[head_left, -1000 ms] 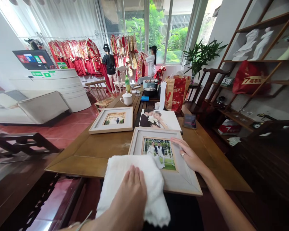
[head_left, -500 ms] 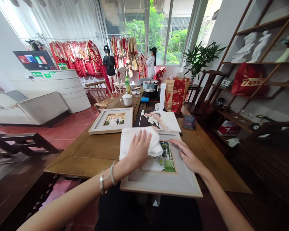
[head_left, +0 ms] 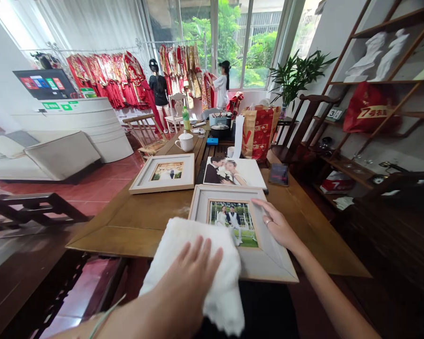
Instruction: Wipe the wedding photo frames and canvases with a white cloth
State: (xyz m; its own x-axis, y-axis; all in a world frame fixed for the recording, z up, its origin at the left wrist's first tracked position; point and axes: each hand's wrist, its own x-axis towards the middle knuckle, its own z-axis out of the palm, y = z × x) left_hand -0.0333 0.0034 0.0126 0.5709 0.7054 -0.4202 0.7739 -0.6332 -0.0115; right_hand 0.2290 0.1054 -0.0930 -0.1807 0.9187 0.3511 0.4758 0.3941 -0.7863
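Note:
A picture frame (head_left: 268, 256) with a pale mat and a photo of two people on grass lies near the table's front edge, its lower edge jutting past it. Under the palm and fingers of my left hand (head_left: 187, 278) is a white towel (head_left: 183, 233), which covers the frame's lower left and droops below its edge. The left thumb is not clear to see. My right hand (head_left: 281, 226), with a ring on it, grips the frame's right side, fingers stretched over the mat. Just behind are a second picture frame (head_left: 191, 172) and a large frameless photo print (head_left: 250, 174).
The wooden table (head_left: 127, 238) also bears a white lidded cup (head_left: 185, 142), a green bottle (head_left: 186, 120), a red and brown paper bag (head_left: 259, 134) and a small dark plaque (head_left: 279, 174). Two people stand by red garments (head_left: 106, 82) at the back. A shelf (head_left: 403, 84) stands at right.
My left hand has drawn the towel down and toward me, from the photo's left part to the frame's lower left. More of the photo shows. My right hand stays on the frame's right side.

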